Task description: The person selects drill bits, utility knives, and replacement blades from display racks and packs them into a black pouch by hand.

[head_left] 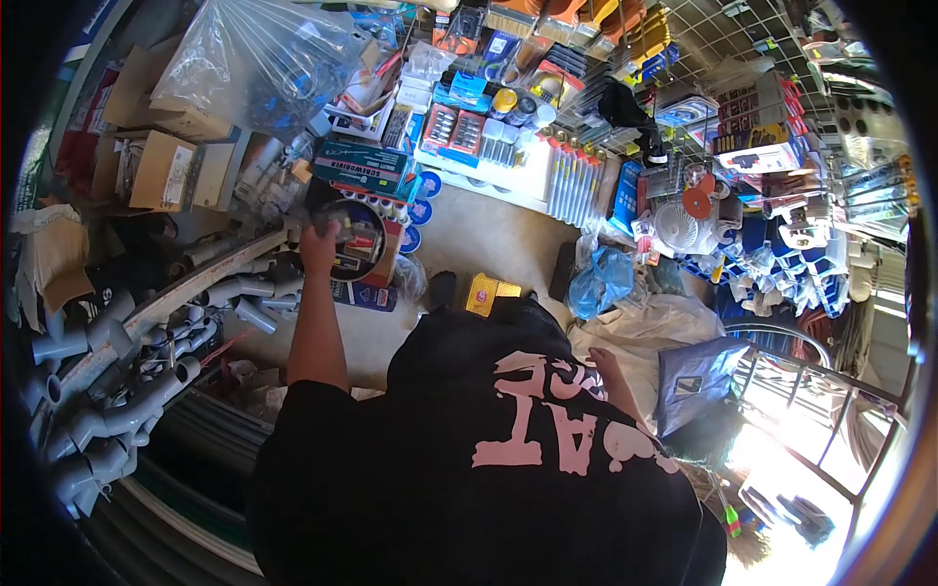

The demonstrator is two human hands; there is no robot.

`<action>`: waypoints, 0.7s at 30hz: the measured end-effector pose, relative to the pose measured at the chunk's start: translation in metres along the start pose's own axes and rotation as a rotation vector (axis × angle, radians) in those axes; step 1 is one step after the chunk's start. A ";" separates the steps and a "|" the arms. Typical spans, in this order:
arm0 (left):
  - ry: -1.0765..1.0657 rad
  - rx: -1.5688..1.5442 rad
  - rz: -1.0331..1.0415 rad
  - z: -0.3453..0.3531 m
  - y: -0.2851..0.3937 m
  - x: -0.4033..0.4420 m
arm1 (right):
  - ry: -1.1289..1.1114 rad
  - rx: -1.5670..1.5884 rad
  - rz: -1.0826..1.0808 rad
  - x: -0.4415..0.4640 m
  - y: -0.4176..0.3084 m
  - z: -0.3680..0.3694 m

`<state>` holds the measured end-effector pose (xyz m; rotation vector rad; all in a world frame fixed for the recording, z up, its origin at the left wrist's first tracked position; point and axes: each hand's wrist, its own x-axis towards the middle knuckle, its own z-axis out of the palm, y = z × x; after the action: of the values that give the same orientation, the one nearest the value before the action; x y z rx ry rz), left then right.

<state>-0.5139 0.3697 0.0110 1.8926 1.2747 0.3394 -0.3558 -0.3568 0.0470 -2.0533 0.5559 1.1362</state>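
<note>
My left hand point(320, 244) is stretched forward at the left, over the edge of a round dark container point(376, 266) with small packaged goods in it. Its fingers are closed around a small dark item, too blurred to name. Just beyond the hand lies a green box marked SCREWDRIVER point(362, 168). My right hand point(603, 363) hangs low beside my body, near a pale cloth cover point(650, 327). Nothing shows in it, and its fingers look loosely apart, though partly hidden.
Grey pipe fittings point(147, 391) crowd the left around a long board point(186, 278). Cardboard boxes point(161, 171) stand behind them. Packaged tools point(454, 132) cover a white counter point(489, 181) ahead. A blue plastic bag point(601, 283) and a yellow box point(484, 293) sit nearer me.
</note>
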 end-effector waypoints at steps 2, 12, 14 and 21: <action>-0.257 -0.106 -0.039 0.005 0.001 -0.004 | 0.000 -0.021 -0.010 -0.005 -0.004 0.004; -0.295 0.242 0.098 0.035 0.000 -0.021 | -0.017 0.052 -0.009 0.012 -0.015 0.014; -0.231 0.212 0.168 0.031 -0.002 -0.025 | -0.016 0.097 -0.025 0.020 -0.019 0.011; -0.178 -0.230 0.171 0.002 0.050 -0.019 | 0.011 -0.110 -0.369 -0.012 -0.141 0.045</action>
<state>-0.4887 0.3445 0.0514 1.7935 0.9184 0.3801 -0.2941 -0.2309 0.0945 -2.1440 0.1099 0.9519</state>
